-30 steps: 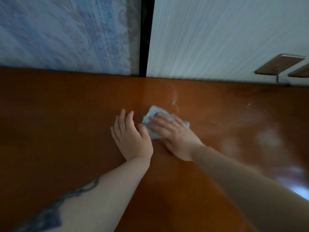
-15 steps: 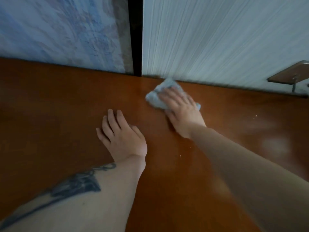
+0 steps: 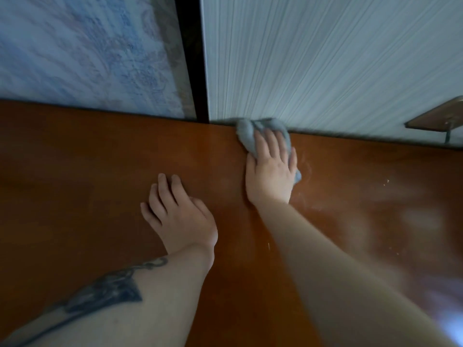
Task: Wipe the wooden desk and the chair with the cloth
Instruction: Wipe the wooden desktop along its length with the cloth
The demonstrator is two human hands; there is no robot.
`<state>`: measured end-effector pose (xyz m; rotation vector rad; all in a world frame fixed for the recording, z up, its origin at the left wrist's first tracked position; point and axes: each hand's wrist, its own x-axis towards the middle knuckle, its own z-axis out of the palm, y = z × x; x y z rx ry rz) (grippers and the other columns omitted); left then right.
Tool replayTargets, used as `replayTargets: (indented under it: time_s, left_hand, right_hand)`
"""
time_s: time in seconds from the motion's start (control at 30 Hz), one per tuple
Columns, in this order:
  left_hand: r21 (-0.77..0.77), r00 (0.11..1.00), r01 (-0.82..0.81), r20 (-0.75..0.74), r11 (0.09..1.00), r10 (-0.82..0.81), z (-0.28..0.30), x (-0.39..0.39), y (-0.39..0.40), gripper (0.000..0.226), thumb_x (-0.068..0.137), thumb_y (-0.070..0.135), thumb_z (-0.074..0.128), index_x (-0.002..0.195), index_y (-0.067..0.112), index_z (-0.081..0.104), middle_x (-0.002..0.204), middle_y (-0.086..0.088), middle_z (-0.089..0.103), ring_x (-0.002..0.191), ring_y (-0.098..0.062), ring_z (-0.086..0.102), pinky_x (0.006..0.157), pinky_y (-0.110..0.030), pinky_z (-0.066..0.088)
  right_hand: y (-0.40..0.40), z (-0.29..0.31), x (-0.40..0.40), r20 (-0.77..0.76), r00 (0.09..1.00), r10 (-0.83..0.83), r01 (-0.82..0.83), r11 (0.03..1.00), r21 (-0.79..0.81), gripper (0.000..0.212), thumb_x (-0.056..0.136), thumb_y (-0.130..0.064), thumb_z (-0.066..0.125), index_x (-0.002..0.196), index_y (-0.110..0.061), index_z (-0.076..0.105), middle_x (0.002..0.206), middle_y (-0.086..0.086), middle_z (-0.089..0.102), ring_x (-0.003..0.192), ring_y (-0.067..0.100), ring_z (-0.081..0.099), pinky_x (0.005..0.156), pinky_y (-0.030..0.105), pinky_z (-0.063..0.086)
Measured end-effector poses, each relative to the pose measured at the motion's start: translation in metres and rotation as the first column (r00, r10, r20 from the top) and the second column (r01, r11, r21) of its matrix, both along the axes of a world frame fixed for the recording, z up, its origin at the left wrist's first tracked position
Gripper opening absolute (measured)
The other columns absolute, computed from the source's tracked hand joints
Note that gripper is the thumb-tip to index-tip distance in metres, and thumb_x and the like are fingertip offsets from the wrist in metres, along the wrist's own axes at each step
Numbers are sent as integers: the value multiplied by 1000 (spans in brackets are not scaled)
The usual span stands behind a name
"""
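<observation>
Head view: cloth against striped panel, small shelf rightward.

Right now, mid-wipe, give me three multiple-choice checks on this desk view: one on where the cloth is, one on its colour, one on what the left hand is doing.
1. Where is the cloth?
A. At the desk's back edge, against the white ribbed panel
B. Under the left hand
C. At the desk's near edge

2. What colour is the cloth?
A. Red
B. Pale grey-blue
C. Yellow

3. What is the left hand doing?
A. Gripping the cloth
B. Raised off the desk
C. Resting flat on the wooden desk, holding nothing

Answers: 1 A, the right hand presses the cloth where the desktop meets the white ribbed panel. 2 B, the bunched fabric shows pale grey-blue. 3 C, its fingers lie spread on the bare wood.
</observation>
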<state>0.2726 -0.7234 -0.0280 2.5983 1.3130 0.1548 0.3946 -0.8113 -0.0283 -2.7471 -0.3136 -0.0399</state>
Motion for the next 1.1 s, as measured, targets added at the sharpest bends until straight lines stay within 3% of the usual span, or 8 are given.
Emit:
replayTargets:
  time_s: [0.07, 0.23, 0.4, 0.57, 0.67, 0.83, 1.0, 1.1]
  left_hand:
    - [6, 1000, 1, 18, 1000, -1, -2, 0, 1, 52, 91, 27, 22, 136, 11, 43, 150, -12, 38, 139, -32, 27, 115, -57, 16]
    - [13, 998, 8, 56, 1000, -9, -4, -1, 3, 55, 91, 32, 23, 136, 11, 45, 149, -11, 39, 139, -30, 30, 115, -56, 17]
    - [-29, 997, 21, 72, 999, -19, -2, -2, 1, 54, 90, 27, 22, 137, 12, 44, 150, -10, 38, 140, -30, 28, 116, -56, 14]
    - [7, 982, 18, 188, 1000, -19, -13, -2, 11, 34, 95, 20, 44, 123, 10, 60, 138, -12, 54, 129, -33, 47, 109, -57, 30]
    - [-138, 973, 49, 230, 989, -16, 0, -6, 6, 42, 94, 17, 40, 135, 14, 50, 150, -8, 41, 141, -29, 30, 116, -56, 12]
    - [-210, 881, 405, 350, 890, -318, 11, -33, 12, 51, 92, 7, 50, 141, 16, 44, 155, -5, 32, 145, -23, 24, 118, -46, -2]
    - [-185, 752, 646, 318, 740, -577, 11, -82, 17, 46, 93, 15, 36, 136, 15, 52, 152, -5, 39, 144, -22, 26, 119, -45, 4]
    - [-163, 684, 725, 273, 669, -676, 9, -102, 15, 50, 92, 21, 41, 142, 18, 46, 154, -3, 36, 145, -21, 24, 119, -46, 7]
  right_hand:
    - [14, -2, -36, -16, 998, -62, 63, 998, 17, 50, 95, -29, 46, 145, -23, 44, 155, -1, 35, 148, 20, 18, 119, 47, 8]
    - [32, 14, -15, -176, 702, 690, -706, 707, -45, 52, 100, -33, 38, 152, -33, 28, 161, -9, 19, 150, 13, 3, 121, 42, -2]
    - [8, 1, -10, -41, 999, 35, -36, 999, -21, 50, 98, -30, 38, 148, -26, 39, 157, -3, 32, 149, 17, 14, 120, 43, -1]
    - [29, 24, -87, -232, 891, 391, -376, 920, 109, 54, 97, -41, 22, 147, -31, 40, 159, -7, 26, 149, 14, 8, 119, 38, -9]
    - [10, 21, -69, -250, 873, 418, -437, 899, -21, 50, 103, -29, 36, 152, -35, 26, 162, -11, 13, 149, 9, -3, 120, 40, -10]
    - [-13, 14, -153, -112, 916, -385, 375, 922, -98, 54, 101, -29, 29, 154, -30, 23, 163, -6, 12, 150, 14, -4, 121, 45, -6]
    - [-5, 25, -191, -226, 949, 221, -240, 969, -63, 56, 102, -33, 36, 155, -31, 16, 163, -9, 6, 149, 12, -11, 120, 41, -12]
    - [-43, 18, -171, -178, 983, 37, -55, 994, -94, 54, 101, -30, 42, 152, -33, 28, 161, -9, 18, 150, 10, 1, 121, 45, -1]
